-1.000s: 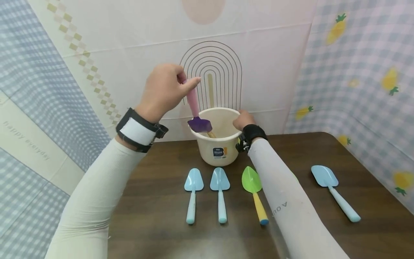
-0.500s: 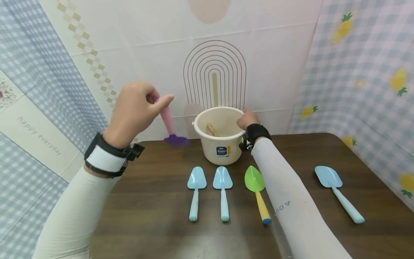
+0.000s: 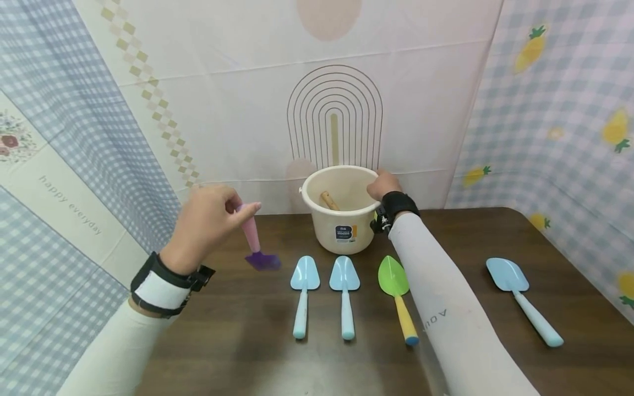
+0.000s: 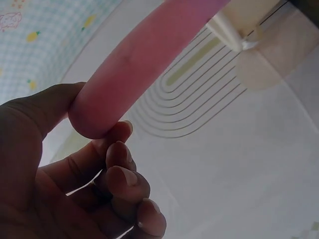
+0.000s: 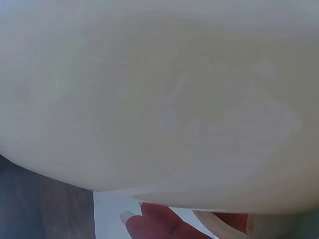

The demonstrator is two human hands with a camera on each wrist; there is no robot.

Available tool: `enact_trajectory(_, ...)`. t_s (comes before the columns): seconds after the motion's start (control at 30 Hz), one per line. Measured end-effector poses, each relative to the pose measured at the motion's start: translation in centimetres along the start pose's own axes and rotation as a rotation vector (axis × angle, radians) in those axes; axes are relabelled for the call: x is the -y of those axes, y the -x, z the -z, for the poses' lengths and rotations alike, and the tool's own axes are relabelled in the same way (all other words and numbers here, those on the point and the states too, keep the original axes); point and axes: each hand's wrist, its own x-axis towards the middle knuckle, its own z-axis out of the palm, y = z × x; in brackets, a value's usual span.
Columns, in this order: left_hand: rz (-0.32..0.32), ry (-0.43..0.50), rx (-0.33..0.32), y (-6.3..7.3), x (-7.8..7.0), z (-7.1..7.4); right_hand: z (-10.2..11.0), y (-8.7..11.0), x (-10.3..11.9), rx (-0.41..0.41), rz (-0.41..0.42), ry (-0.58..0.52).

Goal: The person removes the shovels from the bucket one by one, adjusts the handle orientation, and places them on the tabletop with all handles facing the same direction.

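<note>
My left hand pinches the end of the pink handle of a toy shovel between thumb and fingers. Its purple blade hangs low over the table, left of the blue shovels. In the left wrist view the pink handle slants up from the fingertips. At the back, my right hand grips the right rim of a cream bucket; the right wrist view shows the bucket wall with fingertips at its edge. A light wooden-looking handle leans inside the bucket; its lower end is hidden.
Two blue toy shovels lie side by side before the bucket. A green shovel with a yellow handle lies beside my right sleeve, another blue shovel far right. Patterned cloth hangs behind the brown table.
My left hand has carried the purple and pink shovel from over the bucket leftward and down toward the table. The right hand stays on the bucket rim.
</note>
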Motion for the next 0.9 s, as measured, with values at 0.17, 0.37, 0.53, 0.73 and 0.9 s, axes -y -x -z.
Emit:
enact_trajectory(0.17,0.042,0.002,0.045,1.9,0.9,-1.8,0.1,0.3,0.1,0.004,-0.001,0.004)
enact_trajectory(0.37,0.089,-0.007,0.073,3.6,1.8,-3.3,0.1,0.1,0.1,0.002,0.002,0.008)
enact_trajectory(0.53,0.084,-0.040,0.034,4.6,2.3,-4.7,0.1,-0.1,-0.1,0.000,0.003,0.007)
enact_trajectory(0.73,0.019,-0.099,-0.085,5.8,2.8,-6.3,0.1,0.0,-0.1,-0.015,0.006,0.006)
enact_trajectory(0.9,-0.010,-0.132,-0.148,7.0,2.8,-6.6,0.0,-0.2,-0.1,-0.013,0.009,-0.001)
